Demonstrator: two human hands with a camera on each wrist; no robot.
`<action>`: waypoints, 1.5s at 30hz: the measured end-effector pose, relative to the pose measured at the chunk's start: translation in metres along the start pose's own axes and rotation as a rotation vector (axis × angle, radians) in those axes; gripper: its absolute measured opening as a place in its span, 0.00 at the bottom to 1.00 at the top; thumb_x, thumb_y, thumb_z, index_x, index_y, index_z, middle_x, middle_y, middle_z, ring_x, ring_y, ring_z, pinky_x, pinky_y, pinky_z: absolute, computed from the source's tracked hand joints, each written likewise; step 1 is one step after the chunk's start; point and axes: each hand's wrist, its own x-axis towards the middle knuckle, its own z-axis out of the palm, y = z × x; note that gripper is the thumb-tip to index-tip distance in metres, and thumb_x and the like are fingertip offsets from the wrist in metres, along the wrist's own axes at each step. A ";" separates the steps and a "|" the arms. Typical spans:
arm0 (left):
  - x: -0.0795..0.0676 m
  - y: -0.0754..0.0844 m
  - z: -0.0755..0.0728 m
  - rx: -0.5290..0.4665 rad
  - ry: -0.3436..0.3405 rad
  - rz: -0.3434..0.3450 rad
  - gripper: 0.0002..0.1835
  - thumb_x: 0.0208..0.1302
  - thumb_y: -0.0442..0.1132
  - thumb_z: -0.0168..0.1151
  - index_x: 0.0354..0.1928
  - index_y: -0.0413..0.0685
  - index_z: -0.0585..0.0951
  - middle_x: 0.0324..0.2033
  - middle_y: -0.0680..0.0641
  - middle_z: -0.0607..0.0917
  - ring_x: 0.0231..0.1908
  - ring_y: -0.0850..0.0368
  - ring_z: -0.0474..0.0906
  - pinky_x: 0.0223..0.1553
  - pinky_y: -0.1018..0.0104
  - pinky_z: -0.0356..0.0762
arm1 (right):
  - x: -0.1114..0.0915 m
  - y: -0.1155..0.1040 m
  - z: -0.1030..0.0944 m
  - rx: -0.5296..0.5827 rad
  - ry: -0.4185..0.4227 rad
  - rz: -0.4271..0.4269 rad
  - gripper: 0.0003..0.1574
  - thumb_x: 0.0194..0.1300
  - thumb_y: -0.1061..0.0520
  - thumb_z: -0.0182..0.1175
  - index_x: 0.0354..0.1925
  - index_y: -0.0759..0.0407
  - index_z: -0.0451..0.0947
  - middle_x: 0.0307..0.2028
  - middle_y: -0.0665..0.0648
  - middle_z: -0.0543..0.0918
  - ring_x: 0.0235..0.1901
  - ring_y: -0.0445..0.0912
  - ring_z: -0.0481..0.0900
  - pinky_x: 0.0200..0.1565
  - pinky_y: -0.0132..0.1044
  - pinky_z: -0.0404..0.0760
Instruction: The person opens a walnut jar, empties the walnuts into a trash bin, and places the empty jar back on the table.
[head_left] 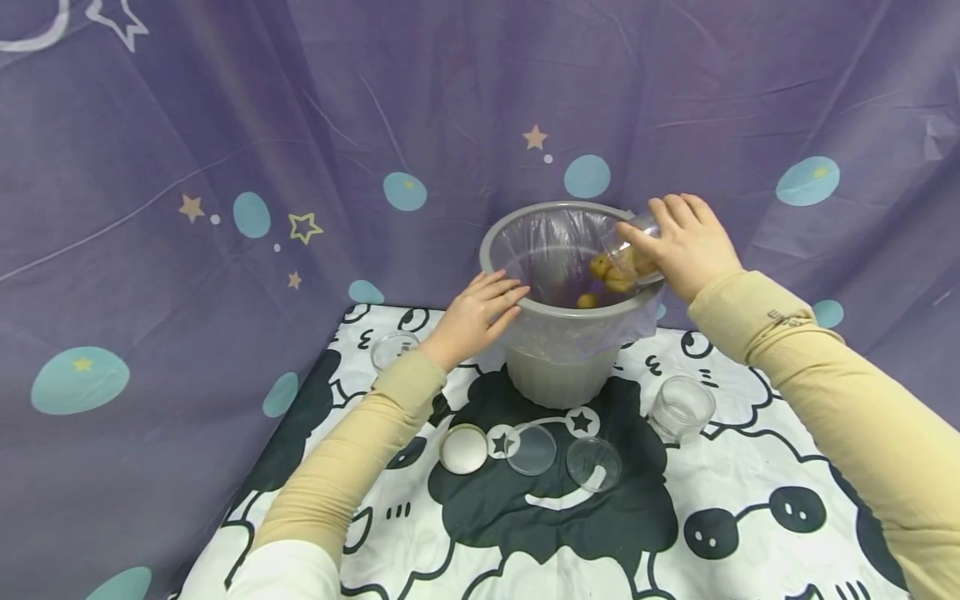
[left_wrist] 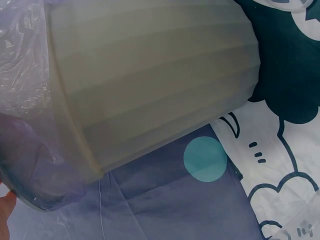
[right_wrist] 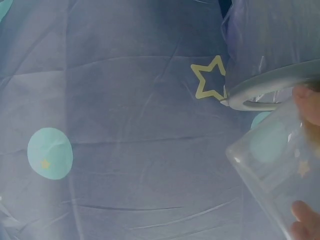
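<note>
A grey trash bin point(head_left: 558, 379) lined with a translucent plastic bag point(head_left: 555, 229) stands at the back of the table. My left hand point(head_left: 476, 317) rests on its near-left rim, fingers mostly straight. The left wrist view is filled by the bin's ribbed side point(left_wrist: 160, 75). Over the right rim, my right hand point(head_left: 693, 246) grips a clear plastic jar point(head_left: 647, 223), tipped with its mouth toward the inside of the bin. Yellow-brown round pieces point(head_left: 618, 279) are at the jar's mouth, and one lies lower inside the bin. In the right wrist view, the jar's clear base point(right_wrist: 265, 150) shows beside the fingers.
In front of the bin lie a white lid point(head_left: 463, 450), a clear disc-like lid point(head_left: 531, 450) and another clear lid point(head_left: 594, 464). A clear jar point(head_left: 681, 408) stands at right; a clear round container point(head_left: 393, 350) sits behind my left forearm. A purple curtain point(head_left: 225, 125) hangs behind.
</note>
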 end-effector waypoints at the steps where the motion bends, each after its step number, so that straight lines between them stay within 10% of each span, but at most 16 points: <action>1: 0.000 0.000 0.000 0.001 -0.002 -0.002 0.19 0.69 0.42 0.55 0.59 0.47 0.78 0.56 0.43 0.79 0.64 0.44 0.68 0.68 0.47 0.58 | 0.000 0.000 0.000 -0.001 0.004 -0.001 0.40 0.47 0.76 0.57 0.58 0.49 0.70 0.53 0.72 0.71 0.54 0.65 0.67 0.62 0.56 0.62; 45: -0.001 -0.001 0.004 -0.009 0.027 0.008 0.18 0.68 0.41 0.55 0.58 0.45 0.78 0.55 0.42 0.80 0.64 0.43 0.68 0.68 0.46 0.58 | -0.028 0.024 -0.004 0.089 0.167 0.065 0.49 0.33 0.63 0.67 0.59 0.49 0.67 0.52 0.74 0.70 0.50 0.70 0.66 0.50 0.64 0.66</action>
